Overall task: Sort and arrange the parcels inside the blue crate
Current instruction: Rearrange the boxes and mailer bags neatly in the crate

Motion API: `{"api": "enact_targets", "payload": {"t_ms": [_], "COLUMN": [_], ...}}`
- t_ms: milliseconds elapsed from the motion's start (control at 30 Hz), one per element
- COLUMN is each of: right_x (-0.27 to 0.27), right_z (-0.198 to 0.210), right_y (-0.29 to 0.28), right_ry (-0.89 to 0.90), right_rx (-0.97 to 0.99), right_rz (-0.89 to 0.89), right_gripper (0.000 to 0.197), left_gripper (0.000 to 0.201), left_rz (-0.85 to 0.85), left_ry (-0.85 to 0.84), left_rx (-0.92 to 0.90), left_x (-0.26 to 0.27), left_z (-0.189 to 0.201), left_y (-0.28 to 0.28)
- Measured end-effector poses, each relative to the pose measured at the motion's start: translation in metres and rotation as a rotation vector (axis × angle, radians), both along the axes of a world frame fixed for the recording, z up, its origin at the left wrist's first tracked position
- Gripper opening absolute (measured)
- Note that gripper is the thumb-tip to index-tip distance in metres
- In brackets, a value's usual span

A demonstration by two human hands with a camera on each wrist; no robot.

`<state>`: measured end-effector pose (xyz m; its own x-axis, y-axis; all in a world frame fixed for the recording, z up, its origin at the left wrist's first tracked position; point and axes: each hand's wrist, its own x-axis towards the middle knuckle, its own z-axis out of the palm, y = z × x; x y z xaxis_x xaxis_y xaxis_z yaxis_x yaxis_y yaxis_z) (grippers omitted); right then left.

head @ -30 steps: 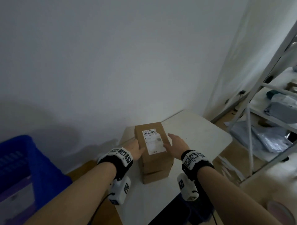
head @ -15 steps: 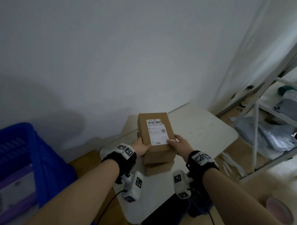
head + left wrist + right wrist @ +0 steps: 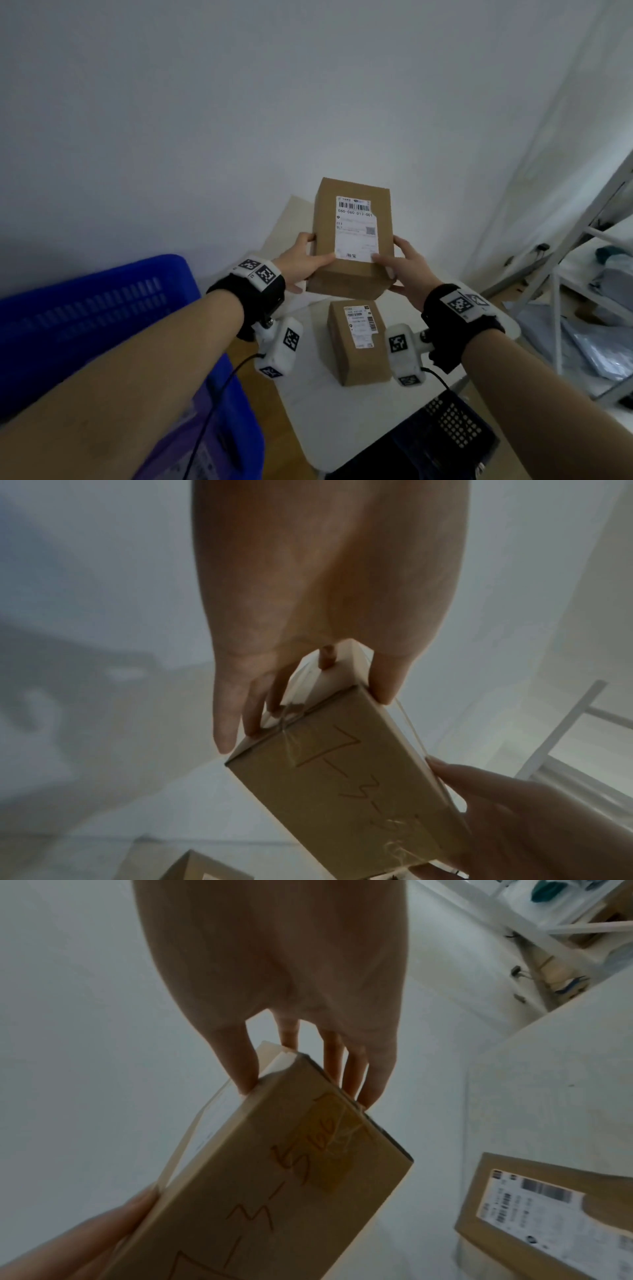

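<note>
A brown cardboard parcel (image 3: 352, 236) with a white barcode label is held in the air above the white table (image 3: 342, 418). My left hand (image 3: 305, 263) grips its left side, thumb on top, and my right hand (image 3: 404, 267) grips its right side. The wrist views show handwritten marks on the parcel's near end (image 3: 349, 785) (image 3: 274, 1177), with my left hand (image 3: 308, 685) and my right hand (image 3: 301, 1069) clamped on it. A second labelled brown parcel (image 3: 358, 342) (image 3: 548, 1218) lies on the table below. The blue crate (image 3: 102, 329) stands at lower left.
A white wall rises just behind the table. A white metal shelf rack (image 3: 575, 267) with grey poly bags (image 3: 596, 346) stands at right. A dark perforated crate (image 3: 445, 431) sits below the table's near edge. A purple item (image 3: 185, 442) lies in the blue crate.
Both hands closed on the top parcel of the stack and lifted it up off the lower one, which stays on the table. The view has swung left, showing more of the crate.
</note>
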<state>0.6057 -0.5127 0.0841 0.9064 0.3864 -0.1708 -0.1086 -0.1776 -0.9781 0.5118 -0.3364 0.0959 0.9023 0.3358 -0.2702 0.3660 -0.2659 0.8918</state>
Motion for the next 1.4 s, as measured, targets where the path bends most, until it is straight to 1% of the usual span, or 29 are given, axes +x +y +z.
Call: {"api": "enact_targets", "payload": {"t_ms": [100, 200, 300, 367, 500, 633, 700, 767, 800, 867, 933, 967, 1000, 1100, 1133, 1233, 1267, 1333, 1367, 1400], "right_x": [-0.035, -0.074, -0.113, -0.139, -0.189, -0.236, -0.257, -0.276, -0.284, -0.299, -0.313, -0.318, -0.324, -0.343, -0.349, -0.361, -0.364, -0.368, -0.367, -0.367], "right_z": [0.026, 0.042, 0.048, 0.049, 0.048, 0.04, 0.032, 0.022, 0.016, 0.007, -0.002, -0.006, -0.01, -0.02, -0.024, -0.037, -0.041, -0.047, -0.051, -0.054], "right_y": [0.017, 0.037, 0.06, 0.076, 0.115, 0.157, 0.177, 0.197, 0.207, 0.226, 0.243, 0.251, 0.259, 0.281, 0.289, 0.308, 0.314, 0.321, 0.324, 0.326], "right_ry": [-0.032, -0.043, -0.033, -0.023, -0.033, -0.025, -0.008, 0.011, 0.015, 0.019, 0.035, 0.049, 0.067, 0.099, 0.1, 0.107, 0.122, 0.182, 0.23, 0.276], "right_rx": [0.026, 0.039, 0.05, 0.066, 0.064, 0.029, -0.001, -0.036, -0.055, -0.106, -0.153, -0.17, -0.181, -0.224, -0.242, -0.282, -0.296, -0.329, -0.342, -0.354], "right_rz": [0.034, 0.09, 0.167, 0.215, 0.325, 0.454, 0.508, 0.574, 0.611, 0.685, 0.753, 0.786, 0.816, 0.897, 0.918, 0.941, 0.949, 0.97, 0.973, 0.98], "right_gripper": [0.066, 0.067, 0.069, 0.07, 0.064, 0.059, 0.058, 0.059, 0.06, 0.061, 0.061, 0.06, 0.058, 0.056, 0.057, 0.058, 0.055, 0.045, 0.046, 0.053], "left_gripper": [0.072, 0.071, 0.067, 0.061, 0.048, 0.052, 0.053, 0.054, 0.059, 0.079, 0.097, 0.102, 0.1, 0.076, 0.074, 0.089, 0.087, 0.076, 0.07, 0.065], "left_rz": [-0.001, 0.01, 0.031, 0.065, 0.151, 0.263, 0.299, 0.293, 0.293, 0.332, 0.4, 0.439, 0.481, 0.55, 0.556, 0.581, 0.605, 0.649, 0.66, 0.663], "left_ry": [-0.038, -0.074, -0.106, -0.129, -0.137, -0.101, -0.038, 0.046, 0.091, 0.165, 0.197, 0.192, 0.184, 0.177, 0.187, 0.194, 0.19, 0.192, 0.199, 0.208], "left_rx": [0.003, -0.004, -0.027, -0.04, -0.069, -0.114, -0.146, -0.175, -0.188, -0.215, -0.246, -0.266, -0.287, -0.383, -0.412, -0.442, -0.447, -0.462, -0.46, -0.457], "left_x": [-0.039, -0.083, -0.133, -0.167, -0.233, -0.297, -0.326, -0.355, -0.369, -0.396, -0.419, -0.43, -0.439, -0.464, -0.471, -0.489, -0.494, -0.503, -0.507, -0.511], "left_z": [0.023, 0.041, 0.055, 0.061, 0.062, 0.051, 0.046, 0.039, 0.036, 0.026, 0.015, 0.008, 0.002, -0.013, -0.016, -0.03, -0.034, -0.044, -0.049, -0.053], "left_y": [0.022, 0.043, 0.065, 0.081, 0.115, 0.149, 0.165, 0.18, 0.187, 0.2, 0.211, 0.217, 0.222, 0.232, 0.235, 0.245, 0.248, 0.252, 0.254, 0.255]}}
